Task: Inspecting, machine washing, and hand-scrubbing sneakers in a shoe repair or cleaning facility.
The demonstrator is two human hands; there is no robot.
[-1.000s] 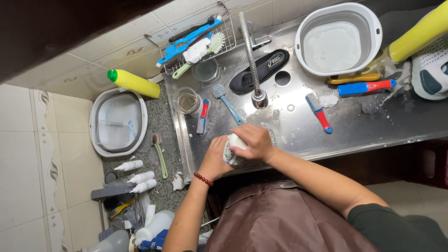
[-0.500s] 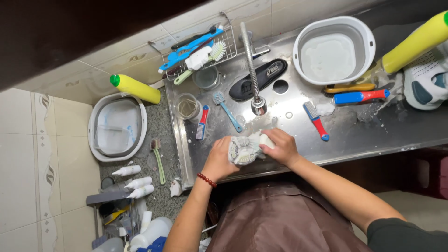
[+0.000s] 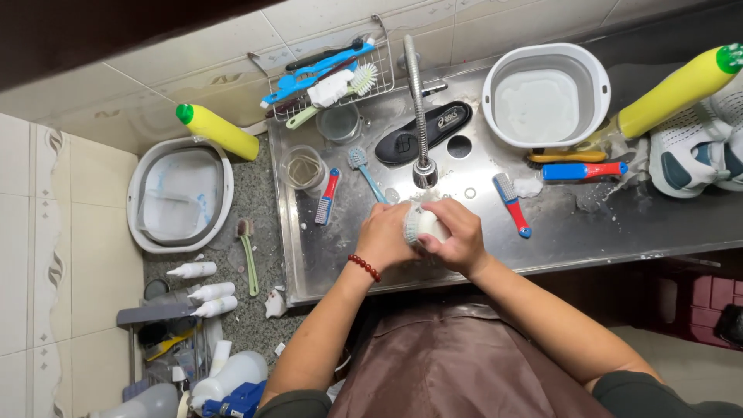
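Head view, looking straight down on a steel sink counter [image 3: 604,232] with a strip of speckled stone to its left. At the far left edge a white basin [image 3: 179,197] stands on the stone, a yellow bottle [image 3: 217,130] lying near its upper rim and a green brush [image 3: 248,255] just beside its lower right. On the steel, a glass [image 3: 303,167] sits near the back left corner, a red and blue brush [image 3: 326,197] just beside it.

Near the front edge, below the tap [image 3: 418,108], the two hands meet. The left hand [image 3: 385,236] (a red bead bracelet [image 3: 364,267] on its wrist) is curled against the left end of a white scrubbing brush [image 3: 424,223]; the right hand [image 3: 463,238] is wrapped over the brush's right side, grasping it. The brush lies between the palms, its long axis running roughly left to right, its ribbed pale head turned toward the left hand, which is the nearer to that head. It looks wet and whitish; how much of it the fingers hide I cannot tell.

Right of the hands lies another red and blue brush [image 3: 511,203], then a white tub [image 3: 546,93] at the back, and a sneaker [image 3: 696,155] at the right edge.
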